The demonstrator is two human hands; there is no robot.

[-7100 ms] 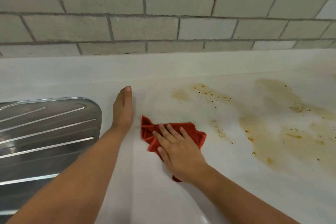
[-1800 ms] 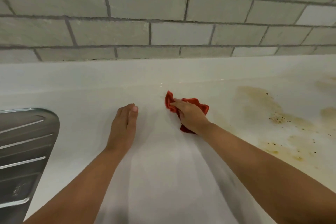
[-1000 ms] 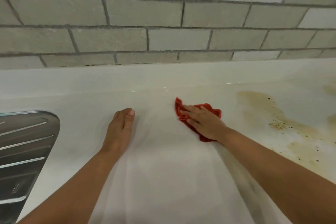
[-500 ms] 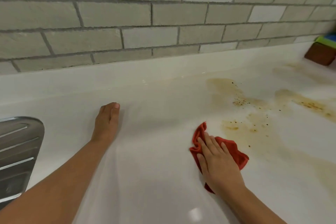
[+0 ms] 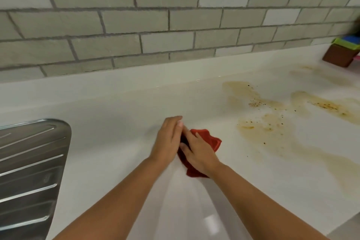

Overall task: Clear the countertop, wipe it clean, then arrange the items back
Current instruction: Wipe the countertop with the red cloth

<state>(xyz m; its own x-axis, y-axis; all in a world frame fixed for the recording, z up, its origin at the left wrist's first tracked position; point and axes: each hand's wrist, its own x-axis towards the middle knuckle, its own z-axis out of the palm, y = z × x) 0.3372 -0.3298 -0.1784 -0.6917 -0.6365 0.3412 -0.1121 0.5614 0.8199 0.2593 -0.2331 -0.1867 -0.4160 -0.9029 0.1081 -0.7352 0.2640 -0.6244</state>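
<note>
A crumpled red cloth (image 5: pixel 211 141) lies on the white countertop (image 5: pixel 116 111) near the middle of the view. My right hand (image 5: pixel 198 153) presses down on it, fingers spread and pointing up-left, covering most of it. My left hand (image 5: pixel 168 138) rests flat on the counter right beside it, with its edge against the cloth and the right fingers. Brown stains with dark specks (image 5: pixel 272 128) spread over the counter to the right of the cloth.
A steel sink drainboard (image 5: pixel 29 161) fills the left edge. A grey brick-tile wall (image 5: pixel 175 21) runs along the back. A brown block under green and blue items (image 5: pixel 344 53) stands at the far right by the wall.
My right hand has slid the red cloth left, away from the stains, until it meets my left hand. The left hand stays flat on the counter.
</note>
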